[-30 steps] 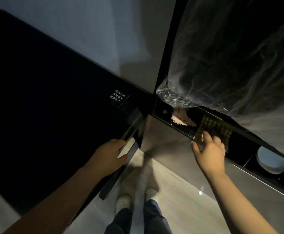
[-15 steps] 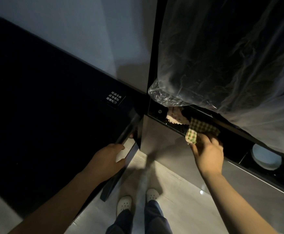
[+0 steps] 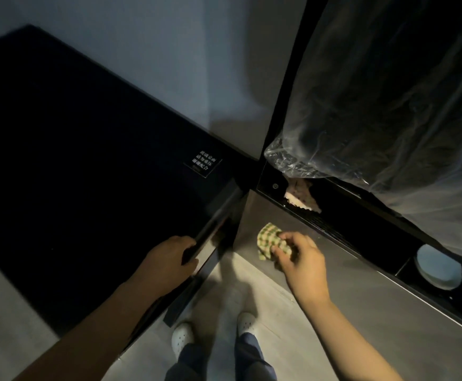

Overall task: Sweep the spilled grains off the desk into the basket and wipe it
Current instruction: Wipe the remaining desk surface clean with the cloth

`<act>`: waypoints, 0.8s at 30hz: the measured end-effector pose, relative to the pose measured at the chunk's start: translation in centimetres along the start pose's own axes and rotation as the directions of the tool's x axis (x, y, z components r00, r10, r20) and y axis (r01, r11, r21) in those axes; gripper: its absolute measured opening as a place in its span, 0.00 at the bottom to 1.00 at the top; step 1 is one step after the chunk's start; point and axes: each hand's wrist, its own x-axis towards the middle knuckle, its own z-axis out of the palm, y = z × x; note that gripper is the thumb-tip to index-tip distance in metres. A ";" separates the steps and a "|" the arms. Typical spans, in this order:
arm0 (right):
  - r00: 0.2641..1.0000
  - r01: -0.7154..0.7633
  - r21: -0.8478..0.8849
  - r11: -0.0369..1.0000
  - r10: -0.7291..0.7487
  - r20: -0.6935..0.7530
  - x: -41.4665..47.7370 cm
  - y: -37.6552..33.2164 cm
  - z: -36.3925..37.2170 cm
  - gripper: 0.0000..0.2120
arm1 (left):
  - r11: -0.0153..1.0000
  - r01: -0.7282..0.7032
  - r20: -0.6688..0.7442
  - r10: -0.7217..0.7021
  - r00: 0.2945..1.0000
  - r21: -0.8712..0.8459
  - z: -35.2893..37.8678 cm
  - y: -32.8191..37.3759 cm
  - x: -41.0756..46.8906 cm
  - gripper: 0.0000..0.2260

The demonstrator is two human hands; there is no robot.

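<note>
My right hand pinches a crumpled green-and-cream checked cloth and holds it in front of the grey cabinet face, below the black shelf. My left hand grips the front edge of the black glass desk near its right corner, fingers curled over the rim. The room is dim; no grains or basket show in the head view.
A second patterned cloth lies on the black shelf under a garment in clear plastic wrap. A round pale object sits further right on that shelf. My white shoes stand on the grey floor below.
My right hand has lifted the checked cloth off the black shelf and drawn it down and towards me. My left hand has stayed on the desk edge.
</note>
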 end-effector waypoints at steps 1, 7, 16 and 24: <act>1.000 -0.004 0.022 1.000 0.004 0.025 -0.4 -0.9 0.6 0.12 | 1.000 0.013 -0.001 -0.013 1.000 0.004 -0.3 -0.9 -0.4 0.17; 0.993 -0.046 0.013 0.999 0.044 0.110 -1.5 -5.9 4.7 0.08 | 0.992 0.115 0.018 -0.116 0.993 0.060 -3.0 -8.5 -3.1 0.21; 0.997 -0.054 -0.052 0.997 0.056 0.056 -0.4 -9.5 9.8 0.07 | 0.980 0.175 -0.053 -0.171 0.984 0.094 -6.0 -13.9 -1.6 0.23; 0.991 -0.097 -0.038 0.995 0.093 -0.100 6.1 -9.6 11.3 0.08 | 0.986 0.129 -0.083 -0.121 0.989 0.103 -7.4 -12.1 3.8 0.23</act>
